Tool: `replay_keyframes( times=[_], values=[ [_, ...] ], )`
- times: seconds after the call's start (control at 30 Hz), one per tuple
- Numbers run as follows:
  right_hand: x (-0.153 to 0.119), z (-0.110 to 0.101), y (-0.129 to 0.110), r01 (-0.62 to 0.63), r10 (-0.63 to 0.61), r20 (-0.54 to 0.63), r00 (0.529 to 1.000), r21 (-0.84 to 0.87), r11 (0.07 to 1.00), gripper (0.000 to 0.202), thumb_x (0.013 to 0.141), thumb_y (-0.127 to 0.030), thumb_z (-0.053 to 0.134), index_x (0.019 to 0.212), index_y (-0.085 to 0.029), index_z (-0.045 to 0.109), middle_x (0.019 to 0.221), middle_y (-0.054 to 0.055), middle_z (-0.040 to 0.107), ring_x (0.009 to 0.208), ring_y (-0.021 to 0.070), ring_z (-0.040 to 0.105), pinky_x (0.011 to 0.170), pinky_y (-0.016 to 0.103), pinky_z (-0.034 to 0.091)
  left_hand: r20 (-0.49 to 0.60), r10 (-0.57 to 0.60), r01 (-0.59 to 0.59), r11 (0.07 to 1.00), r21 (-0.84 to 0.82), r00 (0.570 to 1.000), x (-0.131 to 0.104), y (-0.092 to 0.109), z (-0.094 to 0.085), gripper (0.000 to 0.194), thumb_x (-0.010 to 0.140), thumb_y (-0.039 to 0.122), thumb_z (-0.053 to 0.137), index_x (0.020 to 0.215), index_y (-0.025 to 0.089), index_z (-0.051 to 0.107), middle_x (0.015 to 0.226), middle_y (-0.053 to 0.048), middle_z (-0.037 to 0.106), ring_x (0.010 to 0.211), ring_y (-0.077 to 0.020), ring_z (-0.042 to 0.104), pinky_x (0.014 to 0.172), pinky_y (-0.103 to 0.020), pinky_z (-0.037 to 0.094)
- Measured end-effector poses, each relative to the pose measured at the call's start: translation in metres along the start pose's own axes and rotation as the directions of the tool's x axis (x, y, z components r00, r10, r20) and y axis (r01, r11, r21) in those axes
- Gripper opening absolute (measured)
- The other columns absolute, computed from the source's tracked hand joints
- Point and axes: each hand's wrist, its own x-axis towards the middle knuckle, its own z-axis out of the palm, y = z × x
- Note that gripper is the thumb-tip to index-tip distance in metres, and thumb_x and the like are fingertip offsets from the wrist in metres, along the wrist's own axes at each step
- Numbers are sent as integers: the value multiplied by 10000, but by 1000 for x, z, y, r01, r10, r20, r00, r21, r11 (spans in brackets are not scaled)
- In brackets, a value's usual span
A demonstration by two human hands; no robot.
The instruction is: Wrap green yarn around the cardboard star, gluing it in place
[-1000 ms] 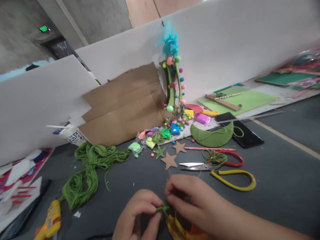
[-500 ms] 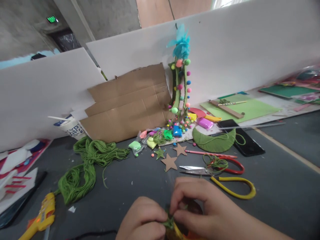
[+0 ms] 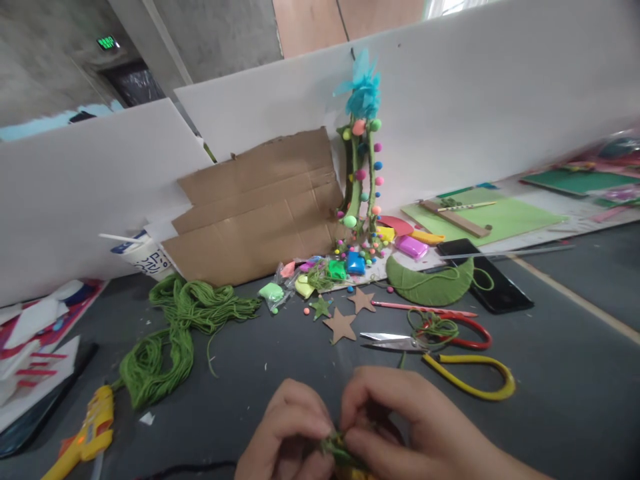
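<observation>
At the bottom of the head view, my left hand and my right hand meet, fingers pinched on a small green piece that looks yarn-wrapped. Its shape is mostly covered by my fingers. Something yellow shows just beneath it. Beyond my hands lie two bare cardboard stars and a small green star. Scissors with one red and one yellow handle rest open to the right, a tangle of green yarn over them. A green yarn-wrapped crescent sits behind.
Green yarn skeins and a yellow glue gun lie on the left. A cardboard sheet leans on the white partition beside a pom-pom-decorated stand. A black phone, a red pencil and clay packs are further back.
Both hands have shifted slightly, staying together on the green piece. My left fingers have lifted and bent more, and less of the yellow thing below shows. The table items stay put.
</observation>
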Motion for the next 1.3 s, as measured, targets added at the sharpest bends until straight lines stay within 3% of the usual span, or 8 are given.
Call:
replay_keyframes(
  times=[0.17,0.4,0.77,1.03,1.13,1.3],
  values=[
    [-1,0,4,229,-244,-54,968,-199,953,124,715,-86,542,722,-201,588,628,-41,558,543,91,472,507,173,349,-95,-156,140,977,-158,983,-1,-5,8,85,744,242,705,825,246,728,712,-41,570,680,-180,538,599,-266,444],
    [0,0,9,386,-424,-31,905,-355,851,123,820,-117,496,769,-180,588,648,-9,568,571,101,512,520,187,362,-199,-350,280,908,-312,915,1,-5,16,121,657,280,780,708,199,706,682,-20,553,645,-141,498,593,-232,391],
    [-2,0,10,393,-444,15,896,-494,776,156,842,-107,481,780,-156,615,647,4,548,565,109,485,511,201,333,-288,-431,340,886,-315,855,0,-8,19,183,617,298,803,713,190,691,708,-12,544,631,-133,485,578,-216,383],
    [-1,7,15,428,-521,-12,854,-554,714,256,874,-101,425,729,-142,632,620,11,533,533,118,449,489,225,310,-323,-485,382,862,-332,813,0,-12,21,188,591,286,815,698,193,691,684,0,564,621,-121,477,584,-198,380],
    [0,5,13,417,-500,-16,866,-527,740,217,856,-99,458,735,-138,634,631,12,538,551,114,463,498,218,320,-321,-477,372,865,-337,818,1,-12,20,182,595,288,811,698,193,693,689,-4,572,636,-128,483,598,-203,390],
    [1,-1,9,392,-437,3,900,-444,805,165,822,-82,507,789,-160,648,701,16,583,637,112,535,557,199,358,-340,-371,300,922,-244,864,2,-12,17,113,642,258,776,694,200,694,701,-7,563,671,-146,503,617,-211,410]
  ],
)
